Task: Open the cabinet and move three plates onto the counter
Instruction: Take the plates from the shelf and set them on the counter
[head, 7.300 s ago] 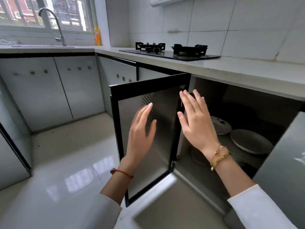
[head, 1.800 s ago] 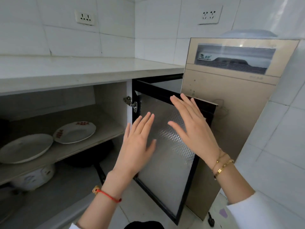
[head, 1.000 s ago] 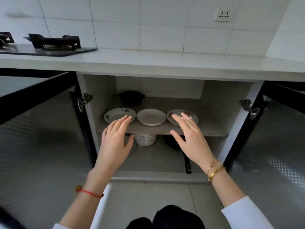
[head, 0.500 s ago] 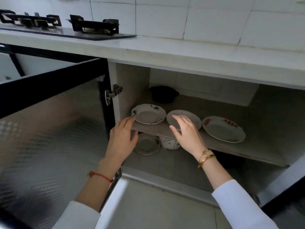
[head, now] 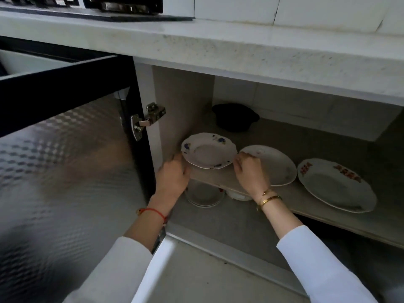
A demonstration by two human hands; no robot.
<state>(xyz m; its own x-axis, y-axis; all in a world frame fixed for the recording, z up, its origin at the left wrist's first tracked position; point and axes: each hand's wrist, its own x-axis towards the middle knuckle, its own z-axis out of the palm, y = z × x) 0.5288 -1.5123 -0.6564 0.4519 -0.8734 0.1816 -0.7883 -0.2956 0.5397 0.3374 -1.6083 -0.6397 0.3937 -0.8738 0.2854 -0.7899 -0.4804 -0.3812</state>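
Your left hand (head: 173,174) and right hand (head: 250,172) are both at the blue-flowered plate (head: 208,150), the leftmost of three on the cabinet shelf (head: 220,179). Your left hand is closed on the plate's left rim, with the fingers hidden beneath it. Your right hand pinches its right rim, fingertips together at the edge. The near edge of that plate sits tilted up over the shelf front; whether the far edge touches the shelf cannot be told.

The plain plate (head: 274,164) lies flat on the shelf just to the right, partly behind your right hand. The red-patterned plate (head: 336,185) lies flat further right, close beside the plain one. A black pot (head: 236,117) stands at the back of the shelf, behind the plates.

The cabinet door (head: 65,149) on the left stands wide open on its hinge (head: 147,120). Under the shelf, on the cabinet floor, a clear glass dish (head: 204,194) sits below your left hand, with a white bowl (head: 238,196) just beside it, mostly hidden by the shelf edge.

The desk (head: 240,47) runs above the cabinet, and the edge of a stove (head: 122,9) rests on it at the upper left. No plate is on the desk.
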